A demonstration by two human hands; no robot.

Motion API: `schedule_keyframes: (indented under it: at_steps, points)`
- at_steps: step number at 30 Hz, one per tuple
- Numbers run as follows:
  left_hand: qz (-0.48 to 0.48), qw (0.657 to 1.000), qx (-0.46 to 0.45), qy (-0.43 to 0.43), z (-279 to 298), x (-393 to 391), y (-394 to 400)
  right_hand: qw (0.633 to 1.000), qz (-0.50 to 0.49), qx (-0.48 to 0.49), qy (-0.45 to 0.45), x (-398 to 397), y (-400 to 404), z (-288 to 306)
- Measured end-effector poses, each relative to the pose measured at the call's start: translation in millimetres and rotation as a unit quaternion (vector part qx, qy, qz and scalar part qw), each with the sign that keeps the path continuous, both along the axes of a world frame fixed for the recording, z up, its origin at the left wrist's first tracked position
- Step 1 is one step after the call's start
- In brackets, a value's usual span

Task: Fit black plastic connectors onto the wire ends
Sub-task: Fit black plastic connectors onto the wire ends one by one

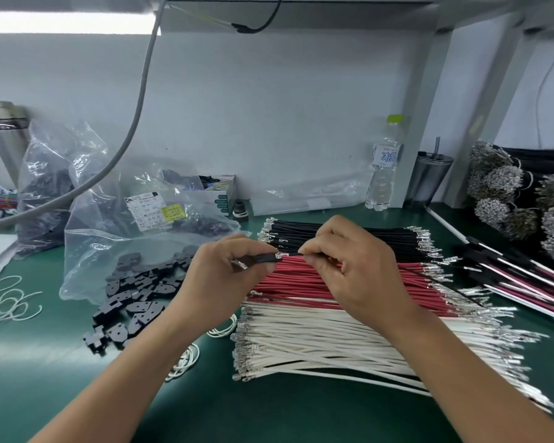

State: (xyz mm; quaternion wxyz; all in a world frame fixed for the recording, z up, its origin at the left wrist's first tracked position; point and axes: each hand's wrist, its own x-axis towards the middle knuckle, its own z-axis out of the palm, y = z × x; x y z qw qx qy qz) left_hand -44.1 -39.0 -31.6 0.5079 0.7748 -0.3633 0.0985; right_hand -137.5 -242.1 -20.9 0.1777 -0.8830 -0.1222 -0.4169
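Between my two hands, above the wire stacks, sits the piece I am working on. My left hand (227, 273) has its fingers curled round a black connector (263, 259), pinching it with the thumb on the near side; a metal terminal (240, 264) shows at the connector's left end. My right hand (349, 266) pinches a black wire (296, 252) between thumb and forefinger, and the wire's silver terminal tip (281, 256) is right at the connector's right-hand opening. I cannot tell how far the tip has gone in.

Directly under the hands lie three flat stacks of cut wires on the green mat (61, 372): black wires (349, 235) farthest from me, red wires (301, 286) in the middle, white wires (333, 340) nearest. All have silver crimped ends on both sides.

Left of the stacks, loose black connectors (125, 302) spill from an open clear bag (115, 238) with a printed label. Another bag of dark parts (48, 193) stands behind it, beside a metal flask (5, 139). White rubber bands (10, 302) lie at the far left of the mat, and a few more lie near my left wrist.

Against the back wall stand a water bottle (384, 164) with a green cap and a dark tumbler (429, 180). At the far right lie finished harnesses (525, 282) and bundles of wire showing their silver ends (499, 187).
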Motion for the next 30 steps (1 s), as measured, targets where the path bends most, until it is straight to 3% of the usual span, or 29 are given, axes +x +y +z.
schedule_keyframes:
  at_steps: [8, 16, 20, 25, 30]
  points:
    - [-0.023, 1.0, -0.001, 0.016, 0.9, -2.5, 0.8, 0.997, 0.019, 0.041, 0.063, -1.1, 0.4, 2.0]
    - [0.01, 0.994, 0.086, -0.063, -1.3, -3.5, -1.0, 0.993, -0.002, 0.0, 0.115, -1.1, 4.9, 5.3]
    - [-0.028, 0.997, 0.074, -0.022, -1.7, -3.6, -1.2, 0.987, 0.03, 0.042, 0.154, 2.2, 7.9, -0.1]
    - [-0.004, 0.999, 0.03, 0.037, 1.1, -5.0, -3.2, 0.985, 0.019, 0.09, 0.145, 4.8, 3.8, -1.3]
    - [-0.006, 0.999, 0.043, 0.029, 2.5, -7.3, -3.3, 0.993, 0.01, 0.019, 0.118, 4.9, 11.2, -2.5]
